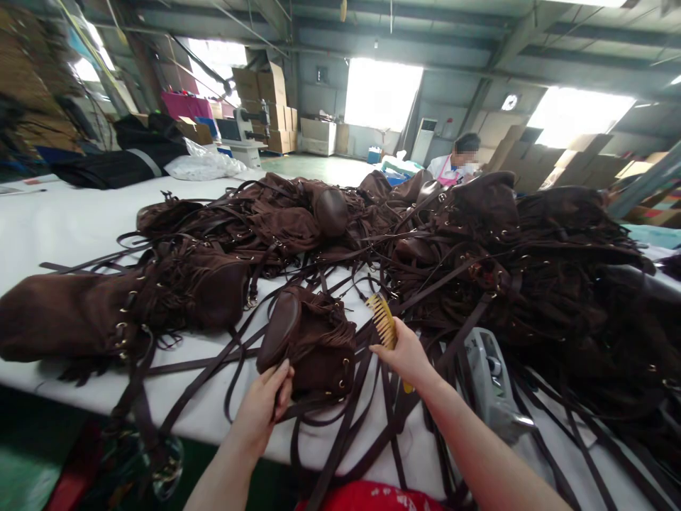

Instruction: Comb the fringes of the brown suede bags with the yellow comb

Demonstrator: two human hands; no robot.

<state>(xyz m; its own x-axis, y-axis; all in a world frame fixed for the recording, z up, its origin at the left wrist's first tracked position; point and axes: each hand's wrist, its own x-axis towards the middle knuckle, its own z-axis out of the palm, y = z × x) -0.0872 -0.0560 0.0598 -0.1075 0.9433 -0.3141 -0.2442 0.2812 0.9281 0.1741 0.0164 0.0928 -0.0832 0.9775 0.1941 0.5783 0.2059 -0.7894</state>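
Observation:
A dark brown fringed bag (322, 348) lies on its side on the white table in front of me, its smooth base turned left and its brass eyelets to the right. My left hand (269, 397) pinches the lower edge of this bag near the base. In my right hand (407, 358) is a yellow wide-toothed comb (381, 321), its teeth pointing up and left, just right of the bag and apart from it. Long dark straps run under and around both hands.
More brown fringed bags (287, 220) are heaped across the white table (47, 227), with straps tangled between them. A grey metal device (489, 376) stands by my right forearm. Behind the heap a person (455, 163) is at work. Stacked cartons (271, 106) stand farther back.

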